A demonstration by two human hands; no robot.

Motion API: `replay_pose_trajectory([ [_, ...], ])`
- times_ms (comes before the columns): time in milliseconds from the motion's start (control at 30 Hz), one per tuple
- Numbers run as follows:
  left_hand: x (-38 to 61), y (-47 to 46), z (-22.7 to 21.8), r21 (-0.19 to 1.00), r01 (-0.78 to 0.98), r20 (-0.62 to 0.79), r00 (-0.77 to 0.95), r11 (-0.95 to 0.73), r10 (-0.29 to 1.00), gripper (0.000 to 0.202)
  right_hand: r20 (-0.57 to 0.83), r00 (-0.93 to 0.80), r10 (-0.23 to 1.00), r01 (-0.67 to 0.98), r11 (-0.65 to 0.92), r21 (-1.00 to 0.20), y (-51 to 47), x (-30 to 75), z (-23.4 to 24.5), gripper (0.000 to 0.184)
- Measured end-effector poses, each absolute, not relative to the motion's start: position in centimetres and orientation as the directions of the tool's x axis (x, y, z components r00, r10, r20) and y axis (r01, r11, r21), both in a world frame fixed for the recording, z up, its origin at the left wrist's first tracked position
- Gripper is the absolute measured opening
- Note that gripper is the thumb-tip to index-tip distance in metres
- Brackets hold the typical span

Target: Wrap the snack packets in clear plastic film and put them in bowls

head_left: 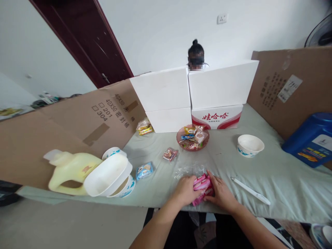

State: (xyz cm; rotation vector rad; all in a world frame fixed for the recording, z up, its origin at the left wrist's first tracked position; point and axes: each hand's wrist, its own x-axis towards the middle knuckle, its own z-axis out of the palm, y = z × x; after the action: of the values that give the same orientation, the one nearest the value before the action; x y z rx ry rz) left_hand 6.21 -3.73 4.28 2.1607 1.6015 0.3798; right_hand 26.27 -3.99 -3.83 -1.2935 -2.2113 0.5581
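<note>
Close to the table's front edge, a small bundle of pink snack packets (202, 188) is gripped from both sides. My left hand (184, 190) holds it on the left, fingers bent against the wrappers. Around its right side curl the thumb and fingers of my right hand (221, 192). A crumpled clear plastic bag (189, 170) lies just beyond my hands. Farther out are a brown snack packet (170, 154) and a blue snack packet (144, 171). Behind them a pink glass bowl (179, 141) holds several wrapped snacks.
At right lie a long white plastic tool (250, 191), a paper bowl (250, 146) and a blue jug (311, 138). Left are a yellow jug (70, 169), stacked white containers (107, 176) and yellow packets (145, 128). White boxes (168, 90) and cardboard (64, 131) wall the table; a person (196, 55) is behind.
</note>
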Motion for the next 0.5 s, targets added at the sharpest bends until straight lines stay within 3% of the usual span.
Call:
replay_pose_trajectory([
  [133,4.3,-2.1,4.9,0.726,0.660,-0.035,0.317,-0.194,0.948,0.028,0.160,-0.478,0.864,0.713,0.488,-0.503,-4.4,26.3,-3.3,0.097],
  [200,3.0,-0.4,5.4,0.833,0.526,0.027,0.274,-0.174,0.961,0.025,0.141,-0.525,0.839,0.713,0.524,-0.465,-4.5,26.4,-3.1,0.085],
  [267,2.1,2.0,6.3,0.860,0.465,0.144,0.175,-0.210,0.974,0.027,0.127,-0.552,0.824,0.712,0.545,-0.442,-4.7,26.4,-3.0,0.076],
  [367,2.1,6.5,8.6,0.725,0.579,0.418,0.060,-0.372,0.907,0.038,0.106,-0.554,0.826,0.726,0.541,-0.424,-4.8,26.3,-2.8,0.071],
  [433,2.6,9.6,10.3,0.536,0.701,0.575,0.103,-0.470,0.811,0.036,0.091,-0.553,0.828,0.735,0.536,-0.416,-4.8,26.3,-2.6,0.071],
  [500,3.3,12.4,11.5,0.352,0.791,0.623,0.201,-0.501,0.756,0.034,0.084,-0.554,0.828,0.738,0.535,-0.412,-4.8,26.3,-2.4,0.071],
])
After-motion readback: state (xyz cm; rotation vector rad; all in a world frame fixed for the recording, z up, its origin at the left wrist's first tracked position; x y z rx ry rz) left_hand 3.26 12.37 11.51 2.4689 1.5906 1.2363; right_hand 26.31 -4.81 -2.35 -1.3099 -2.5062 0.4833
